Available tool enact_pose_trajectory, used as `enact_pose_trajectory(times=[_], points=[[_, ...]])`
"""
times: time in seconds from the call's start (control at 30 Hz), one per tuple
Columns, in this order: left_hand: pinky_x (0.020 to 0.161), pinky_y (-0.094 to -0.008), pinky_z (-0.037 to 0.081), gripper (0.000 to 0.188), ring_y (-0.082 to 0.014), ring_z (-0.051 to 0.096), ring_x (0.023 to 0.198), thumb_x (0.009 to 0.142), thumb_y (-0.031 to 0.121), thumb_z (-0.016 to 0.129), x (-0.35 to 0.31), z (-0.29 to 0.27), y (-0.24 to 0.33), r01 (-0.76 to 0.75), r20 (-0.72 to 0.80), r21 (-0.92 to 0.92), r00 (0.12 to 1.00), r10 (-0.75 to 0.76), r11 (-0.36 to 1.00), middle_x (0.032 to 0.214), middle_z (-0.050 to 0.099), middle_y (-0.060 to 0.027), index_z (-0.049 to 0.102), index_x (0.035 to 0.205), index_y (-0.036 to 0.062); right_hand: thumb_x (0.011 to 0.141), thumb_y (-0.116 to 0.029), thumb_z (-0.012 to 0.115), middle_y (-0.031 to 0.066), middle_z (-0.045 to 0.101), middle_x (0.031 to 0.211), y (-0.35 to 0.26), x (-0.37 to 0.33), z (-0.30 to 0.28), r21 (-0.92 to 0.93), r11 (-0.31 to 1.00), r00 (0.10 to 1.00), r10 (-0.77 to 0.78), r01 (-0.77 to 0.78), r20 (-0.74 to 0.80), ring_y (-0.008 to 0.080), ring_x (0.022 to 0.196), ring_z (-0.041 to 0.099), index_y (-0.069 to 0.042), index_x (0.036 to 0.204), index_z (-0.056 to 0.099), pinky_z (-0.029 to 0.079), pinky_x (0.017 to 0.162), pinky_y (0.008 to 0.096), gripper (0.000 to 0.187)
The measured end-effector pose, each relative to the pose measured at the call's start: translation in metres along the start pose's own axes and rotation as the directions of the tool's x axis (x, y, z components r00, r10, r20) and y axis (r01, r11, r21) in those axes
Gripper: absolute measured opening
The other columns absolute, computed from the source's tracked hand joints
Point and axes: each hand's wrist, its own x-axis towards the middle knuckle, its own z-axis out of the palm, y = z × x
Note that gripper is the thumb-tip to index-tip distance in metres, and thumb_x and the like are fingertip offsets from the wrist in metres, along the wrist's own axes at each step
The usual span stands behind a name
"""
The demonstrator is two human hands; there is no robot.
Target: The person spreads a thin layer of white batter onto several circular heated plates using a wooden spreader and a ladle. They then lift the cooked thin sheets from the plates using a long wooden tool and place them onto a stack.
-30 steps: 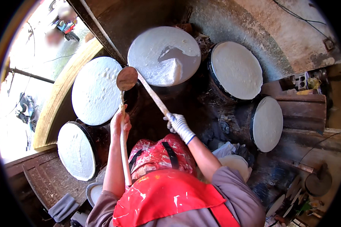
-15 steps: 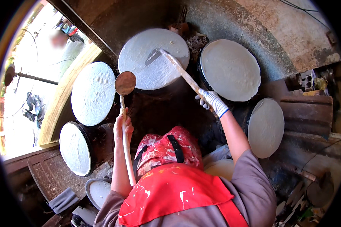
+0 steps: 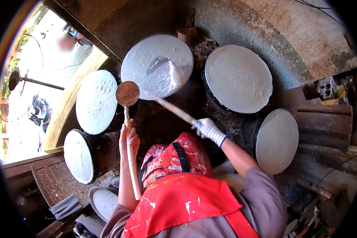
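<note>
My left hand (image 3: 129, 137) grips the pale handle of a ladle (image 3: 127, 94), whose round brownish bowl is raised near the left edge of the middle round griddle (image 3: 156, 39). My right hand (image 3: 209, 129), in a white knit glove, is closed on a long wooden stick (image 3: 174, 110) that slants to the near edge of that griddle. Its far end looks pale and blurred against the rim. White batter (image 3: 146, 55) covers much of the middle griddle, with a grey bare patch and a bunched white ridge at its right.
White-coated round griddles stand at the left (image 3: 96, 102), lower left (image 3: 78, 156), right (image 3: 238, 78) and lower right (image 3: 277, 141). A pale round lid or pan (image 3: 104, 202) and a grey cloth (image 3: 66, 207) lie at lower left. A curved wall (image 3: 265, 35) rises behind.
My right hand has drawn the stick left and nearer; its far end moved from the upper middle of the griddle to the near edge. A white ridge now shows there. The ladle remains held up.
</note>
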Motion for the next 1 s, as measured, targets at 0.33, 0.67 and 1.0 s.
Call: enact_pose_trajectory(times=[0.33, 0.67, 1.0], points=[[0.034, -0.0174, 0.031, 0.035, -0.0068, 0.035, 0.037, 0.090, 0.026, 0.044, 0.012, -0.009, 0.023, 0.080, 0.025, -0.004, 0.996, -0.080, 0.997, 0.059, 0.040, -0.0006, 0.043, 0.117, 0.0053, 0.083, -0.052, 0.045, 0.0052, 0.053, 0.048, 0.021, -0.003, -0.002, 0.033, 0.999, 0.997, -0.001, 0.004, -0.077, 0.0109, 0.032, 0.041, -0.002, 0.077, 0.062, 0.034, 0.034, 0.0249, 0.053], [0.034, -0.0184, 0.032, 0.036, -0.0084, 0.035, 0.036, 0.090, 0.025, 0.043, 0.014, -0.026, 0.064, 0.120, 0.021, 0.048, 0.992, -0.121, 0.992, 0.060, 0.039, -0.0012, 0.040, 0.120, 0.0051, 0.084, -0.054, 0.038, 0.0040, 0.056, 0.055, -0.062, 0.064, -0.045, -0.125, 0.990, 0.908, -0.105, 0.059, -0.406, 0.0104, 0.038, 0.039, -0.004, 0.100, 0.057, 0.033, 0.039, 0.0242, 0.056], [0.033, -0.0174, 0.033, 0.038, -0.0089, 0.037, 0.037, 0.091, 0.024, 0.042, 0.018, -0.029, 0.086, 0.159, 0.090, 0.015, 0.983, -0.160, 0.987, 0.059, 0.039, -0.0022, 0.038, 0.121, 0.0021, 0.082, -0.019, 0.046, 0.0243, 0.056, 0.070, -0.059, 0.063, 0.037, -0.619, 0.784, 0.635, -0.501, 0.045, -0.588, 0.0386, 0.064, 0.056, -0.018, 0.129, 0.036, 0.042, 0.060, 0.0483, 0.048]])
